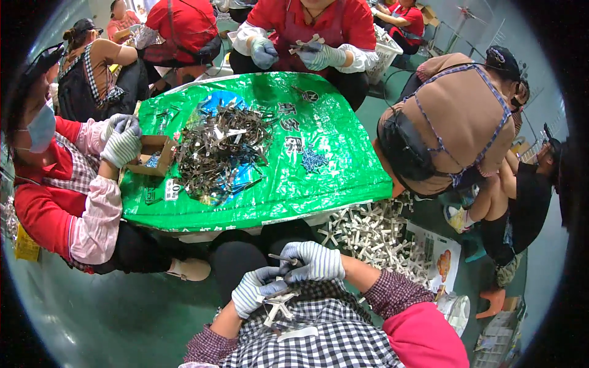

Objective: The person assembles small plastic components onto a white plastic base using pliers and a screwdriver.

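Note:
Both my hands wear striped white and blue-grey work gloves and meet above my checked apron. My left hand [256, 291] is closed on a white branched part [279, 308] with several thin arms, which hangs below its fingers. My right hand [316, 262] is closed round a dark grey rod-like tool [283, 259] that sticks out to the left past the fingers. The fingertips of both hands nearly touch, and what lies between them is hidden. A loose white strip [298, 333] rests on the apron below the part.
A table ahead has a green plastic sheet [331, 178] with a heap of dark metal strips [221, 147]. A small cardboard box [161, 167] holds blue bits. White branched parts [374, 236] pile up at the right. Co-workers [67, 190] sit around; one opposite [313, 37] handles similar parts.

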`<state>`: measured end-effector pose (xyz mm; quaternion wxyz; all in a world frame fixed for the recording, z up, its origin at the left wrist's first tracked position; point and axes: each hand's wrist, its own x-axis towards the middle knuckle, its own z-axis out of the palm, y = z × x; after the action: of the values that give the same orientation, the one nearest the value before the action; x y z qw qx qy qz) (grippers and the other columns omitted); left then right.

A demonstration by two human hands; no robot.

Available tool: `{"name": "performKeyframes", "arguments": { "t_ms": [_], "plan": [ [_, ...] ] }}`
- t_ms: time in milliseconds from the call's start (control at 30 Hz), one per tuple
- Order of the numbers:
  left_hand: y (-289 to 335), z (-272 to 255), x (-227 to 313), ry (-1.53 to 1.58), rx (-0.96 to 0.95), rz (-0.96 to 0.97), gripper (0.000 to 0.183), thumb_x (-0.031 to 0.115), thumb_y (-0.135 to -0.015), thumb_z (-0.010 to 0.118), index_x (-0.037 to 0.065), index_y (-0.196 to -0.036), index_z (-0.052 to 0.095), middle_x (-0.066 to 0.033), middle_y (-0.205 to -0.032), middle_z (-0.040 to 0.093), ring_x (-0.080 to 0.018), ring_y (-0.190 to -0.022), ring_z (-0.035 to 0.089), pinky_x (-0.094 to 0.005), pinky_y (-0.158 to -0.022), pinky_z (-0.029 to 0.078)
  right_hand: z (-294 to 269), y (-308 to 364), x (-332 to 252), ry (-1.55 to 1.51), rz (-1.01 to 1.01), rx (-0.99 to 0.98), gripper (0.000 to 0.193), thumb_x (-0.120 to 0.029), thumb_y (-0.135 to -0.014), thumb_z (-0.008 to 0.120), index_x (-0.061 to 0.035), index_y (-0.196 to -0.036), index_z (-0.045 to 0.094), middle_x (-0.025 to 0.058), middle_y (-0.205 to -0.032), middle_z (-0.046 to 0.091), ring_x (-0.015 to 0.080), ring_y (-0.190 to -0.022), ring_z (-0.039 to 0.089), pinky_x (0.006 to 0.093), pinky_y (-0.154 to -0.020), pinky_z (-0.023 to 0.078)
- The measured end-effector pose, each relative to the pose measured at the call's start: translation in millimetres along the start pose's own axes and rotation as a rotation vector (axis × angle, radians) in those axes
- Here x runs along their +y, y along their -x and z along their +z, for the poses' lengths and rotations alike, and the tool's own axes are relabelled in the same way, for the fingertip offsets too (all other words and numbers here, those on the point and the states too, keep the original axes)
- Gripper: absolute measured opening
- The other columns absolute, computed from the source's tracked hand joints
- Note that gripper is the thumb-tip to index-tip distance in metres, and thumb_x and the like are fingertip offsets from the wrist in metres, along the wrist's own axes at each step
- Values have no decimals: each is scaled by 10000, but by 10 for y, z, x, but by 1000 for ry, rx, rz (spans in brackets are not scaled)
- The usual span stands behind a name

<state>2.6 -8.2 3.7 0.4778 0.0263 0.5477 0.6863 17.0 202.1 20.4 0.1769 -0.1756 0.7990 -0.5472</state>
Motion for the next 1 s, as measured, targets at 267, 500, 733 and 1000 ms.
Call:
{"name": "performKeyframes", "arguments": {
  "t_ms": [267, 500, 733, 1000],
  "plan": [
    [-7, 2, -3, -9, -19, 27, 283, 44, -738, 677, -16, -1004, 604, -57, -846, 639, -108, -759, 598, -229, -714, 486, 29, -23, 49, -64, -104, 50, 343, -123, -658, 705, -58, -964, 562, 103, -938, 556, 249, -862, 556, 331, -774, 454],
    [-51, -62, -69, -100, 46, 106, 254, 76, -791, 642, -6, -1027, 596, -44, -875, 637, -83, -787, 574, -221, -702, 470, 50, -30, 99, 87, -149, 184, 347, -144, -674, 697, -43, -974, 554, 109, -959, 573, 253, -878, 568, 329, -783, 460],
    [58, -46, -82, -113, 59, 152, 252, 68, -792, 635, -7, -1029, 591, -52, -871, 634, -84, -788, 580, -211, -703, 471, 144, 8, 92, 36, -245, 270, 411, -157, -651, 759, -30, -994, 571, 113, -978, 587, 228, -889, 583, 318, -775, 473],
    [116, -42, -209, -62, 76, 172, 246, 62, -789, 627, -23, -1016, 587, -57, -889, 630, -114, -825, 586, -241, -752, 469, 204, 193, 96, -55, -80, 520, 303, -107, -689, 723, -48, -946, 575, 62, -912, 570, 137, -783, 524, 265, -708, 434]
  ]
}}
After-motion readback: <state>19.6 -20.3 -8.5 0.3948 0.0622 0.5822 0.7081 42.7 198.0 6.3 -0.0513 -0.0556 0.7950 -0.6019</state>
